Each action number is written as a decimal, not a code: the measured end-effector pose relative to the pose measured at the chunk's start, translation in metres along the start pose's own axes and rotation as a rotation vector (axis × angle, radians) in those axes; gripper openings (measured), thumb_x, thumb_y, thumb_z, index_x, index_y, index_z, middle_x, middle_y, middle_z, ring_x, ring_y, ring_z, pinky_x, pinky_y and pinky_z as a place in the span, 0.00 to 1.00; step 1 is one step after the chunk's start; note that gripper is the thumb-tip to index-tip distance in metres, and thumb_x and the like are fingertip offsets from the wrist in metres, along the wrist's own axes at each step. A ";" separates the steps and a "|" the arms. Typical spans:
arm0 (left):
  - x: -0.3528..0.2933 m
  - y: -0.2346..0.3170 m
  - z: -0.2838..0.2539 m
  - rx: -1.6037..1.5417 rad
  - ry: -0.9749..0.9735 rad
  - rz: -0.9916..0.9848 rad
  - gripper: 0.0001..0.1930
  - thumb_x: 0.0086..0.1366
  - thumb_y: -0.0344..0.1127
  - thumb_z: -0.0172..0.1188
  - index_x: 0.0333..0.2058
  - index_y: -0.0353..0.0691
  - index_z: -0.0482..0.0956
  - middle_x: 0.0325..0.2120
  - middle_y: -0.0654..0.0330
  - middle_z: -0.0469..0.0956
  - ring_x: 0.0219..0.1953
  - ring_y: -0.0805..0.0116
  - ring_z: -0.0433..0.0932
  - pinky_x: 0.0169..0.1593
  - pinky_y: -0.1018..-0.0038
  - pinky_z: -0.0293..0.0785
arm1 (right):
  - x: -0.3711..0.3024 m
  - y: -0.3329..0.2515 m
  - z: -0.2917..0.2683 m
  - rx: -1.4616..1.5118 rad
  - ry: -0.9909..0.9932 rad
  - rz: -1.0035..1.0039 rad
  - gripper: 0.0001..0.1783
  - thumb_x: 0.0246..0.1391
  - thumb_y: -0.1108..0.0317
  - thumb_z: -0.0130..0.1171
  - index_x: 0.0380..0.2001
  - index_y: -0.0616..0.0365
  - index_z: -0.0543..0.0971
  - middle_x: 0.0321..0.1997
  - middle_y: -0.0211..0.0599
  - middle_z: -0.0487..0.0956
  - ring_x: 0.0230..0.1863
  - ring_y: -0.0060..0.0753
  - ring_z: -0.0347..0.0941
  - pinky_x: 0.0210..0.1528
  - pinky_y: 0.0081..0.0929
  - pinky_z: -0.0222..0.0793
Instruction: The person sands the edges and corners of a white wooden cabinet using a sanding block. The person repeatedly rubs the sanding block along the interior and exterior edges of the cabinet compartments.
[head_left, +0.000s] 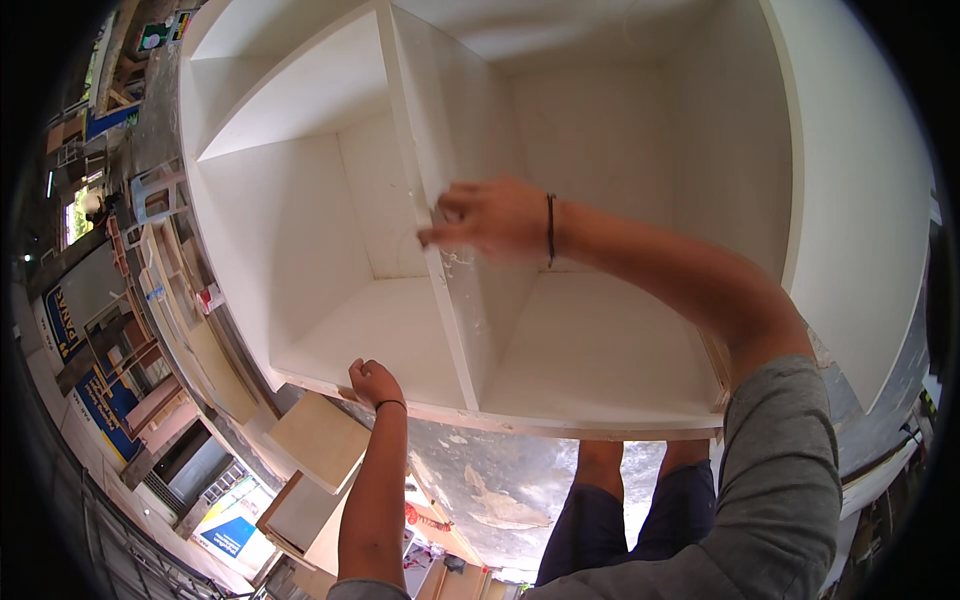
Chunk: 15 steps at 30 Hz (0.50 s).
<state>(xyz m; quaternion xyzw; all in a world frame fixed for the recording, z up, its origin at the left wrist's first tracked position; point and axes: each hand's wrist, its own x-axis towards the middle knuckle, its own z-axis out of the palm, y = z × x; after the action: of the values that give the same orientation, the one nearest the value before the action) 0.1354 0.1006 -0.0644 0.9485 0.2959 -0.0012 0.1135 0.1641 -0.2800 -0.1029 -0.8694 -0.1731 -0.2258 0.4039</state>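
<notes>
A large white cabinet (620, 380) with open compartments fills the middle of the view. My right hand (485, 222) reaches across to the front edge of its upright divider (412, 170). The fingers are bent together at that edge and blurred; a small dark patch shows between them, but what they hold cannot be made out. Chips and rough marks show on the divider just below this hand. Lower left, my left hand (374, 384) is closed like a fist at the cabinet's near bottom edge. Its fingertips are turned away, so anything inside is hidden.
Pale wooden boxes (318, 440) stand below the cabinet's left corner. Long boards (195, 320) lie along the left side. A white panel (860, 200) rises on the right. The worn grey surface (490, 490) under the cabinet has peeling patches.
</notes>
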 end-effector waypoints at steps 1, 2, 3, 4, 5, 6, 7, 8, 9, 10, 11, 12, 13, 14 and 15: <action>-0.002 0.000 -0.001 0.030 0.002 0.013 0.15 0.61 0.35 0.47 0.44 0.37 0.74 0.39 0.51 0.76 0.43 0.59 0.73 0.51 0.68 0.66 | 0.006 0.010 0.003 -0.017 0.064 0.002 0.26 0.43 0.77 0.54 0.47 0.39 0.74 0.32 0.30 0.72 0.38 0.35 0.72 0.35 0.32 0.72; -0.003 0.002 -0.001 0.060 0.004 0.027 0.16 0.61 0.35 0.46 0.44 0.36 0.74 0.38 0.51 0.76 0.41 0.59 0.74 0.48 0.68 0.68 | 0.029 0.028 -0.011 0.011 0.111 0.207 0.25 0.45 0.77 0.53 0.48 0.40 0.74 0.32 0.32 0.72 0.36 0.39 0.72 0.34 0.33 0.72; -0.004 0.004 0.000 0.088 0.002 0.045 0.17 0.61 0.36 0.44 0.45 0.34 0.73 0.37 0.52 0.77 0.39 0.59 0.75 0.45 0.68 0.70 | 0.049 0.053 -0.025 -0.030 0.182 0.296 0.25 0.46 0.77 0.52 0.49 0.41 0.73 0.32 0.34 0.72 0.35 0.40 0.72 0.34 0.34 0.71; -0.002 0.001 0.002 0.061 0.012 0.040 0.17 0.61 0.36 0.44 0.45 0.34 0.73 0.37 0.52 0.77 0.39 0.59 0.75 0.45 0.69 0.70 | 0.064 0.072 -0.031 -0.068 0.258 0.380 0.26 0.47 0.77 0.52 0.50 0.42 0.72 0.32 0.35 0.72 0.34 0.41 0.72 0.33 0.35 0.71; 0.003 -0.006 0.007 0.034 0.018 0.037 0.17 0.61 0.36 0.44 0.44 0.35 0.73 0.36 0.52 0.77 0.39 0.59 0.75 0.45 0.69 0.69 | 0.068 0.079 -0.029 -0.095 0.248 0.363 0.26 0.47 0.75 0.52 0.51 0.40 0.72 0.34 0.34 0.73 0.35 0.40 0.72 0.34 0.35 0.72; 0.000 -0.003 0.007 0.009 0.018 0.026 0.16 0.61 0.36 0.44 0.44 0.35 0.73 0.36 0.52 0.77 0.39 0.59 0.75 0.45 0.69 0.69 | 0.071 0.081 -0.028 -0.122 0.229 0.346 0.26 0.47 0.73 0.52 0.51 0.38 0.71 0.36 0.34 0.73 0.36 0.40 0.73 0.34 0.34 0.73; -0.003 0.000 0.005 0.033 0.023 0.031 0.16 0.61 0.35 0.44 0.44 0.35 0.73 0.35 0.52 0.77 0.38 0.59 0.75 0.45 0.69 0.69 | 0.071 0.082 -0.027 -0.151 0.209 0.330 0.26 0.47 0.71 0.52 0.52 0.37 0.71 0.38 0.33 0.74 0.36 0.39 0.74 0.34 0.34 0.73; -0.007 0.005 0.004 0.057 0.026 0.037 0.16 0.61 0.35 0.44 0.44 0.35 0.73 0.35 0.52 0.77 0.38 0.59 0.74 0.46 0.69 0.69 | 0.056 0.072 -0.020 -0.211 0.150 0.278 0.26 0.46 0.71 0.53 0.51 0.34 0.71 0.37 0.33 0.73 0.36 0.38 0.74 0.34 0.32 0.73; -0.009 0.011 0.001 0.074 0.043 0.036 0.16 0.61 0.35 0.44 0.44 0.35 0.73 0.35 0.52 0.77 0.38 0.59 0.74 0.46 0.69 0.69 | 0.041 0.048 -0.010 -0.194 0.138 0.211 0.27 0.46 0.71 0.54 0.51 0.33 0.71 0.36 0.33 0.73 0.37 0.36 0.73 0.32 0.31 0.73; -0.008 0.010 0.000 0.092 0.050 0.053 0.16 0.61 0.35 0.44 0.44 0.35 0.73 0.34 0.52 0.77 0.38 0.59 0.74 0.46 0.69 0.69 | 0.023 0.019 -0.002 -0.182 0.124 0.146 0.28 0.45 0.72 0.54 0.52 0.32 0.70 0.36 0.32 0.72 0.38 0.35 0.73 0.31 0.30 0.74; -0.006 0.004 -0.001 0.118 0.055 0.069 0.16 0.61 0.35 0.44 0.44 0.35 0.73 0.34 0.52 0.77 0.38 0.59 0.75 0.46 0.69 0.69 | 0.003 -0.010 0.002 -0.087 0.005 0.149 0.30 0.44 0.72 0.55 0.52 0.31 0.70 0.36 0.32 0.72 0.39 0.33 0.72 0.31 0.28 0.74; -0.004 0.000 0.000 0.137 0.056 0.088 0.16 0.61 0.35 0.44 0.44 0.35 0.74 0.34 0.52 0.77 0.38 0.59 0.75 0.46 0.69 0.69 | -0.014 -0.031 0.001 -0.001 -0.113 0.150 0.31 0.43 0.72 0.56 0.52 0.30 0.70 0.36 0.31 0.71 0.40 0.31 0.72 0.30 0.27 0.73; -0.001 -0.002 0.004 0.097 0.041 0.072 0.16 0.61 0.35 0.44 0.44 0.35 0.74 0.34 0.52 0.78 0.38 0.59 0.75 0.48 0.68 0.68 | -0.026 -0.038 0.001 0.014 -0.157 0.068 0.31 0.43 0.73 0.55 0.52 0.30 0.70 0.35 0.30 0.71 0.40 0.31 0.72 0.29 0.27 0.73; 0.003 -0.007 0.006 0.062 0.024 0.053 0.16 0.61 0.36 0.44 0.44 0.36 0.74 0.34 0.53 0.78 0.39 0.59 0.75 0.49 0.68 0.68 | -0.036 -0.044 0.002 0.034 -0.203 -0.011 0.31 0.44 0.73 0.55 0.52 0.30 0.70 0.35 0.30 0.71 0.40 0.30 0.72 0.29 0.26 0.73; 0.008 -0.014 0.010 0.027 0.010 0.033 0.16 0.61 0.36 0.43 0.44 0.36 0.74 0.34 0.53 0.78 0.39 0.59 0.75 0.50 0.68 0.67 | -0.039 -0.046 0.001 0.056 -0.249 -0.093 0.31 0.44 0.73 0.55 0.52 0.30 0.70 0.35 0.29 0.71 0.41 0.30 0.72 0.29 0.26 0.73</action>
<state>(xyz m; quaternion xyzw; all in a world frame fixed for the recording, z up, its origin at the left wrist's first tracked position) 0.1345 0.1140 -0.0773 0.9546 0.2808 0.0012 0.0993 0.1093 -0.2555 -0.0957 -0.8701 -0.2682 -0.1294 0.3927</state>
